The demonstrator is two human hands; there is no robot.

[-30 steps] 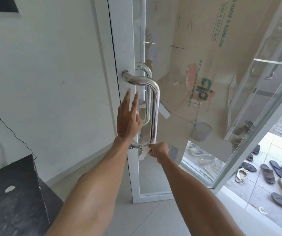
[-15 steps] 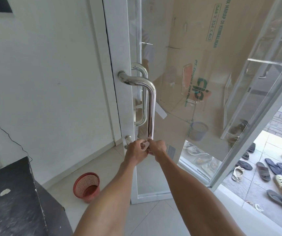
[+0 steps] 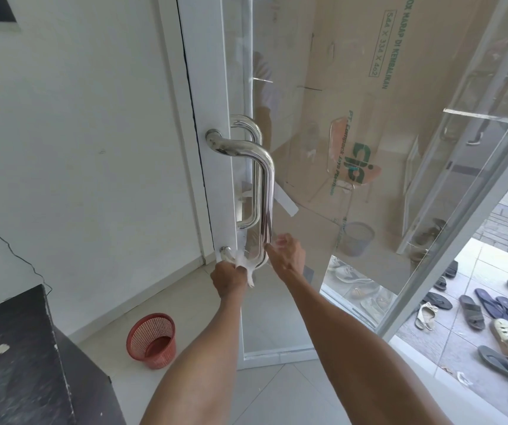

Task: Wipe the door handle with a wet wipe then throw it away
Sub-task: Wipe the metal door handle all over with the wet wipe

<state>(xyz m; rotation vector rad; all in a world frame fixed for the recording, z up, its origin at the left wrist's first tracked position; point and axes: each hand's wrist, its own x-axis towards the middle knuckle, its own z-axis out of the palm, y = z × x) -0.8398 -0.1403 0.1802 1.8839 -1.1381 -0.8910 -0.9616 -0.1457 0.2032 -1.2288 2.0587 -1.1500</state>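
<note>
A polished steel pull handle (image 3: 266, 191) stands upright on a white-framed glass door (image 3: 209, 87). My left hand (image 3: 228, 279) grips a white wet wipe (image 3: 244, 265) pressed against the handle's lower bend, near its bottom mount. My right hand (image 3: 288, 254) is just right of the handle's lower end, fingers loosely spread, touching or almost touching the bar and holding nothing. A red mesh waste basket (image 3: 152, 339) sits on the floor tiles below and to the left.
A black cabinet (image 3: 16, 363) fills the lower left corner. The white wall (image 3: 78, 133) lies left of the door. Beyond the glass are flattened cardboard (image 3: 354, 87), a grey bin (image 3: 357, 239) and several sandals (image 3: 492, 314) on the outside floor.
My left hand dropped from the door frame to the handle's bottom and took over the wipe. My right hand let go of the wipe and opened beside the bar.
</note>
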